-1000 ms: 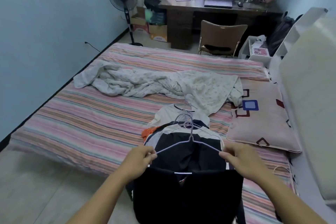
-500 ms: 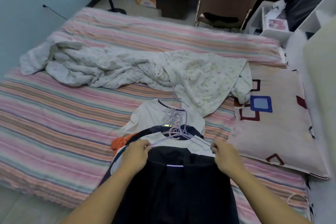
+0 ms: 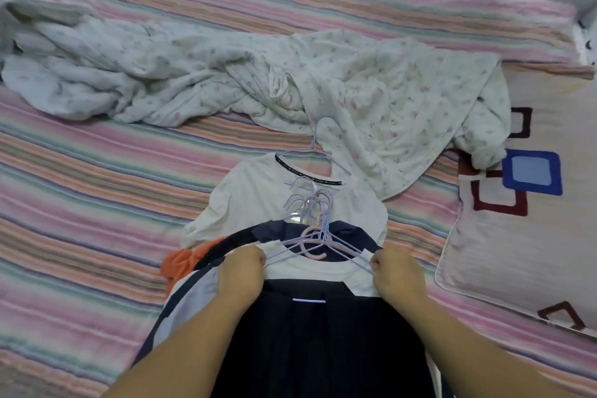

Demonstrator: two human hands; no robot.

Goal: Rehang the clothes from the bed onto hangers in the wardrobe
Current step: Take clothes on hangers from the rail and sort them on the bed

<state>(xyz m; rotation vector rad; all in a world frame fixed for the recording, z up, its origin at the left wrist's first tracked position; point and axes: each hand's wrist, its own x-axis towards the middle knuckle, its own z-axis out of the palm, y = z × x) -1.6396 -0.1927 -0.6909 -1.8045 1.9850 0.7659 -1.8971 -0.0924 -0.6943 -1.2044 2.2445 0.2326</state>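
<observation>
Both hands are down at the near edge of the striped pink, orange and green bed [image 3: 97, 191], working the top of a stack of clothes. The left hand [image 3: 240, 271] has its fingers curled tight around the left shoulder of a thin pale lilac wire hanger [image 3: 339, 244], and the right hand [image 3: 395, 273] grips the opposite shoulder the same way, so the hanger is stretched between the two fists. Hung from that hanger, a black pleated garment with a small white tag at its waistband [image 3: 310, 342] drapes toward the near edge, between the forearms. Beneath it lies a white and dark navy top [image 3: 310, 271], and a pink plastic hanger hook [image 3: 311, 244] sits on its neckline. A bunch of lilac and pink hanger hooks [image 3: 310, 207] fans out just beyond. Further in toward the middle of the bed lies a cream T-shirt with a black printed neckband [image 3: 258, 200], on its own wire hanger. An orange garment [image 3: 182, 263] pokes out on the left side of the pile. A crumpled white floral quilt [image 3: 226, 74] sprawls across the middle of the bed, touching the cream shirt's hanger. At the right edge rests a beige pillow with blue and maroon squares [image 3: 529, 203].
</observation>
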